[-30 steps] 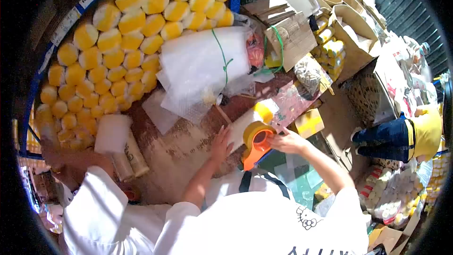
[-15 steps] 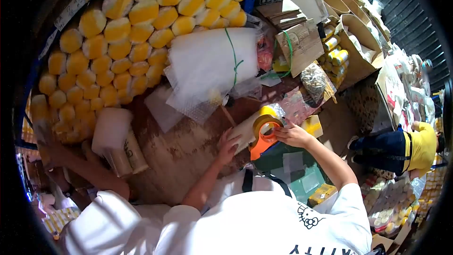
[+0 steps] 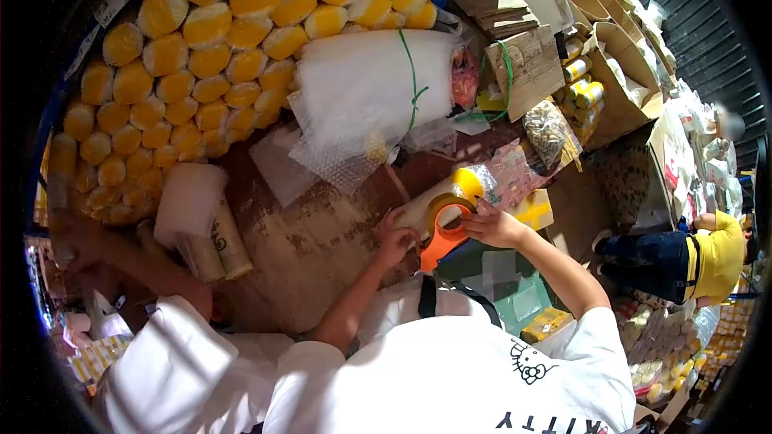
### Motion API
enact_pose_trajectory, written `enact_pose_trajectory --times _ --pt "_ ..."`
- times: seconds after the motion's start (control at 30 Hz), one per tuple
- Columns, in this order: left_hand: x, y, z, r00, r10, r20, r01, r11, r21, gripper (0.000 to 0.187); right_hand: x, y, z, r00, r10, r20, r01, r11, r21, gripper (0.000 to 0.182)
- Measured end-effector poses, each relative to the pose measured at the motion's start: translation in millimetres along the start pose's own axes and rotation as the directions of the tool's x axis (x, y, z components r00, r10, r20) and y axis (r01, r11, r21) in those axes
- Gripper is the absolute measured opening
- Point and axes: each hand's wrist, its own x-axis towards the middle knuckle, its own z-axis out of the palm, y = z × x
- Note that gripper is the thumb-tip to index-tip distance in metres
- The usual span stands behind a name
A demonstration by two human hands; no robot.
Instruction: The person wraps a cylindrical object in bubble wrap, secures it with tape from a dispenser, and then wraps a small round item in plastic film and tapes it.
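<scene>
My right hand [image 3: 494,224] is closed on an orange tape dispenser [image 3: 441,244] that carries a roll of brown tape [image 3: 445,210]. The dispenser's lower end is close to my left hand [image 3: 397,239]. My left hand is curled round the near end of a pale wrapped cylinder [image 3: 425,204], its fingers partly bent. A yellow band in clear film [image 3: 471,182] covers the cylinder's far end. The dispenser overlaps the cylinder in this view, and part of the cylinder is hidden behind my hands.
Bubble-wrap sheets [image 3: 374,80] lie across the worn tabletop [image 3: 305,253]. Pale cylinders [image 3: 232,249] stand to the left, near a co-worker's arm [image 3: 137,261]. Yellow-wrapped packs [image 3: 209,60] are stacked behind. Cardboard boxes [image 3: 623,84] and a person in yellow [image 3: 716,257] are at right.
The tape dispenser has shifted left and slightly down, closer to my left hand. My left hand has moved a little, its fingers more curled. The whole view has shifted slightly.
</scene>
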Motion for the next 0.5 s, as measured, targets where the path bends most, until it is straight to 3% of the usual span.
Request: enact_pose_trajectory --times 0.17,0.23,0.37,0.43,0.5 --pt "-3 -5 8 1.000 0.004 -0.018 -0.003 0.998 0.063 0.021 0 -7 4 1.000 0.018 -0.002 -0.018 1.000 0.013 0.022" --pt "-2 -11 15 0.990 -0.024 -0.141 0.004 0.990 -0.141 0.015 1 -9 3 1.000 0.021 -0.002 -0.021 1.000 -0.014 0.020" --pt "-2 -17 13 0.991 0.061 -0.117 -0.066 0.997 -0.039 0.018 -1 -14 -4 0.999 0.050 0.009 -0.050 0.999 0.001 0.019" --pt "-1 -13 11 0.996 -0.009 -0.089 0.014 0.999 0.052 0.019 -6 -16 -4 0.996 0.086 -0.038 -0.086 0.996 -0.002 0.019" --pt "0 -21 15 0.997 -0.027 -0.071 0.027 1.000 -0.006 0.019 -11 -18 -6 0.994 0.104 -0.046 -0.103 0.995 0.011 0.020"
